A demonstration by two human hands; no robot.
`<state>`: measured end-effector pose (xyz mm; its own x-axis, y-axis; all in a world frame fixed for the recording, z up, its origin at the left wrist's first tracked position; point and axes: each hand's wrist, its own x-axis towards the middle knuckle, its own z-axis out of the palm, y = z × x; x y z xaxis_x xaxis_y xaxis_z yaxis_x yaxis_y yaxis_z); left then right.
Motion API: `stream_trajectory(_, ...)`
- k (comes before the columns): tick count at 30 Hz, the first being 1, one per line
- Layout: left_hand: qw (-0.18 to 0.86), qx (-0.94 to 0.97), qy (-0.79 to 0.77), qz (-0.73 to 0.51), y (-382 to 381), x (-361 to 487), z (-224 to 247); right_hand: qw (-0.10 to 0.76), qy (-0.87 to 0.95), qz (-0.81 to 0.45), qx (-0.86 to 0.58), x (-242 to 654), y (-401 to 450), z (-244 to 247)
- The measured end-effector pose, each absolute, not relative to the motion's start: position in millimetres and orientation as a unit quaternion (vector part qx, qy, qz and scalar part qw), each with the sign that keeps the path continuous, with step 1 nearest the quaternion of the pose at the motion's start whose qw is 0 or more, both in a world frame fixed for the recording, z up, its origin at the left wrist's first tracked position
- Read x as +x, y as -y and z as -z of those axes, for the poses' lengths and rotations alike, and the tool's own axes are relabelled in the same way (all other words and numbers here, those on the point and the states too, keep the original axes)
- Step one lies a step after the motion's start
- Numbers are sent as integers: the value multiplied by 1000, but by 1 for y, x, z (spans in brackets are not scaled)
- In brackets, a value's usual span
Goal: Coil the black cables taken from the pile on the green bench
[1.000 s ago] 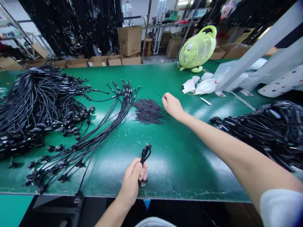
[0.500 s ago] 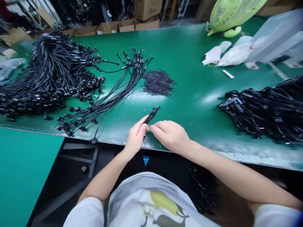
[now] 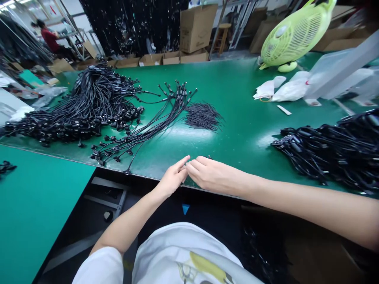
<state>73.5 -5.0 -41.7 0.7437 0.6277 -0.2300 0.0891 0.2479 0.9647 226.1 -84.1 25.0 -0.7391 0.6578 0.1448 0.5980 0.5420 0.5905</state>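
At the front edge of the green table (image 3: pixel 237 146), my left hand (image 3: pixel 173 176) and my right hand (image 3: pixel 207 175) meet with their fingertips together. Both are closed around a black cable bundle that they mostly hide; a small dark end (image 3: pixel 209 157) shows just behind my right hand. Beyond the hands lies a pile of short black ties (image 3: pixel 203 116). To its left, a loose bunch of black cables (image 3: pixel 154 128) with connectors at both ends stretches toward the table edge.
A large heap of black cables (image 3: pixel 97 94) covers the left of the table. Bundled cables (image 3: pixel 331 146) lie at the right. Behind them are white plastic bags (image 3: pixel 291 90) and a green fan (image 3: pixel 296 37). A person in red (image 3: pixel 49 37) sits far left.
The view has tilted up, showing more background. My right hand has turned over the bundle, whose looped end stood up between the hands before and is now mostly hidden.
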Motion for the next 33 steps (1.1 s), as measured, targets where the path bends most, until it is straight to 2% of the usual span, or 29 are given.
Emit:
stream_trajectory(4,713,597,-327,-167,17,75,33,83,-873,-304,373,225,83,-17)
stream_trajectory(8,739,569,-286,-220,23,80,25,55,-864,-188,465,228,70,-14)
stream_trajectory(10,769,511,-276,-267,20,85,23,-27,-828,-101,551,226,64,-15)
stream_trajectory(14,797,443,-263,-316,3,88,18,-293,-685,129,654,215,61,-10)
stream_trajectory(16,758,500,-243,-341,-4,82,15,-398,-595,278,641,215,61,-2)
stream_trajectory(19,626,662,-218,-349,-8,68,12,-469,-472,425,613,226,61,6)
stream_trajectory(21,542,760,-208,-290,-7,63,15,-489,-455,414,619,232,64,4)
stream_trajectory(23,522,794,-217,-224,-7,64,22,-483,-500,360,622,231,71,-1)
stream_trajectory(25,576,756,-236,-203,-10,69,26,-447,-567,336,604,221,79,-5)
stream_trajectory(29,704,632,-226,-232,-16,68,16,-370,-600,392,590,206,84,3)
stream_trajectory(33,660,719,-147,-161,-9,58,4,-415,-541,404,610,225,74,13)
